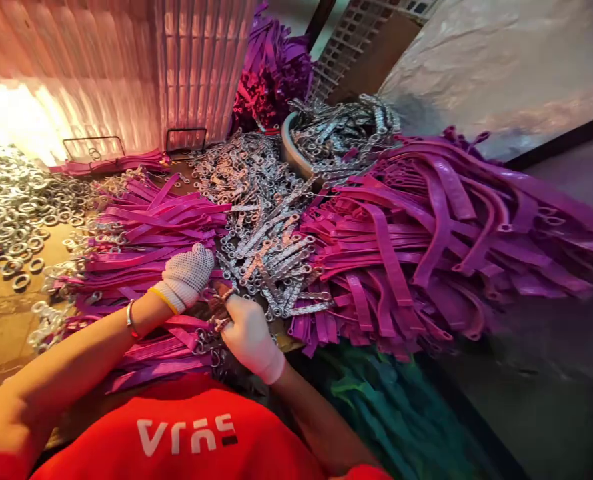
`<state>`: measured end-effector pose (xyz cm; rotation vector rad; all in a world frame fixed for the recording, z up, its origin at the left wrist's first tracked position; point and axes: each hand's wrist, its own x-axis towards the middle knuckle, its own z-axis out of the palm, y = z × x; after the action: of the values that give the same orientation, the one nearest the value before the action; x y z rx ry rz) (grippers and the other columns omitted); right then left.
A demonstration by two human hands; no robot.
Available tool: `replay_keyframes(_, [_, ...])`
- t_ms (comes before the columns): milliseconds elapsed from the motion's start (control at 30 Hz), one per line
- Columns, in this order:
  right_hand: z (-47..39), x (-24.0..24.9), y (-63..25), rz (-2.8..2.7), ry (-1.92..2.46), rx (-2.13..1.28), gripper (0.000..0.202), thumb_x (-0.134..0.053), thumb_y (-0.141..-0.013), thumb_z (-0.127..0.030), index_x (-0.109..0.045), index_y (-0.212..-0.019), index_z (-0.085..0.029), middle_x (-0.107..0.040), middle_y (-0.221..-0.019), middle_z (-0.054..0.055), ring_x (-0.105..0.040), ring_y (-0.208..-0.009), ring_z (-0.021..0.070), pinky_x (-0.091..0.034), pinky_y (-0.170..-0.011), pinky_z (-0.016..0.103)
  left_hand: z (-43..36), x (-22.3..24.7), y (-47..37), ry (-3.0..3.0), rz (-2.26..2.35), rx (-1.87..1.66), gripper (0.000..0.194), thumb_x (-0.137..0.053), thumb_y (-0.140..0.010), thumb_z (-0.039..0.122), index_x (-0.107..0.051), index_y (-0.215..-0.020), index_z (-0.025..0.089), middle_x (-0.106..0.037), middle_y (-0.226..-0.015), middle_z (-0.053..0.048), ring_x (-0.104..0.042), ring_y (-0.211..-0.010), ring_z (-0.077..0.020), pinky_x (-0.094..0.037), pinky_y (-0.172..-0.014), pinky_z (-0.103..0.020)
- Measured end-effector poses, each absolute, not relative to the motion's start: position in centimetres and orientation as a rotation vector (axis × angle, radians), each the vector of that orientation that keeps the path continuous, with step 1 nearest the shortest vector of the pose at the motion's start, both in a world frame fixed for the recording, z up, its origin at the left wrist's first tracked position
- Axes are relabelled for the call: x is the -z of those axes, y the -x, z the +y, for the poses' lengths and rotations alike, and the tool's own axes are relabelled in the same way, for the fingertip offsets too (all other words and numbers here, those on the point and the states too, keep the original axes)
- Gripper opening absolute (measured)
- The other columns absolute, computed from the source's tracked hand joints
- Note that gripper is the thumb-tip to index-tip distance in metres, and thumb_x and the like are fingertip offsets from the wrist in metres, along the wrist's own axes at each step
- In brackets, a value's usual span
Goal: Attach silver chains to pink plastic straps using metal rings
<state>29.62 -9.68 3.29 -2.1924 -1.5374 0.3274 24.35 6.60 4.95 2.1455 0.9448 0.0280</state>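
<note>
My left hand (190,273), in a white dotted glove with a yellow cuff, is closed over a stack of magenta straps (141,273). Its fingers are curled and hide whatever is in them. Close beside it, my right hand (251,337) wears a smoother white glove and is closed too, its brownish fingertips pinched near the strap ends. What lies between the two hands is too small to make out. Metal rings and clasps (206,343) show at the strap ends below. Beyond my right hand lies a heap of silver chain pieces (266,233).
A large pile of magenta straps (401,247) covers the right side. A basin (290,143) of chain pieces stands behind. Loose metal rings (21,233) spread at the left before a ribbed translucent panel (101,73). Green material (376,400) lies below right.
</note>
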Motion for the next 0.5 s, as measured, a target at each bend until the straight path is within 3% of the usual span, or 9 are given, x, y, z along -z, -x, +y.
replay_keyframes(100, [-10.4,-3.8,-29.6,-1.533,1.953,-0.280,0.056,-0.044,-0.069,-0.004,-0.063,-0.120,-0.016,-0.071,-0.109,0.012,-0.065,-0.102,0.0237,-0.049,-0.088,0.034,6.1,-5.5,-19.5,-2.092,0.756,-0.165,0.007,-0.056,-0.085,0.017,-0.061,-0.088,0.016,-0.063,-0.084,-0.007,-0.062,-0.076,-0.0178,-0.045,-0.067,-0.024])
replay_keyframes(167, [-10.5,-4.1,-29.3,-1.598,1.839,-0.261,0.055,-0.044,-0.070,-0.004,-0.062,-0.120,-0.019,-0.071,-0.111,0.010,-0.063,-0.104,0.0231,-0.049,-0.088,0.034,5.2,-5.6,-16.2,-1.801,0.670,-0.134,0.010,-0.052,-0.089,0.025,-0.059,-0.088,0.017,-0.058,-0.068,-0.001,-0.054,-0.056,-0.0125,-0.040,-0.054,-0.021])
replay_keyframes(267, [-10.1,-4.6,-28.2,-1.740,1.860,-0.190,0.035,-0.046,-0.072,-0.007,-0.067,-0.098,-0.019,-0.070,-0.090,0.008,-0.063,-0.082,0.0216,-0.047,-0.071,0.030,3.5,-5.3,-12.7,-1.350,0.690,-0.071,0.023,-0.053,-0.091,0.040,-0.057,-0.088,0.017,-0.046,-0.052,0.005,-0.040,-0.039,-0.0083,-0.030,-0.040,-0.018])
replay_keyframes(367, [-9.5,-5.0,-26.8,-1.893,1.957,-0.048,0.017,-0.049,-0.071,-0.009,-0.062,-0.074,-0.019,-0.065,-0.074,0.007,-0.054,-0.064,0.0184,-0.037,-0.059,0.030,2.2,-4.8,-11.1,-1.177,0.706,-0.129,0.035,-0.054,-0.090,0.051,-0.055,-0.081,0.017,-0.044,-0.050,0.005,-0.034,-0.036,-0.0068,-0.025,-0.037,-0.018])
replay_keyframes(500, [-9.0,-5.3,-25.5,-2.050,2.037,0.100,0.014,-0.052,-0.068,-0.008,-0.061,-0.071,-0.019,-0.064,-0.074,0.008,-0.050,-0.062,0.0172,-0.031,-0.059,0.031,1.6,-4.7,-10.4,-1.260,0.706,-0.212,0.036,-0.055,-0.090,0.051,-0.054,-0.078,0.017,-0.045,-0.053,0.004,-0.036,-0.041,-0.0072,-0.028,-0.043,-0.018])
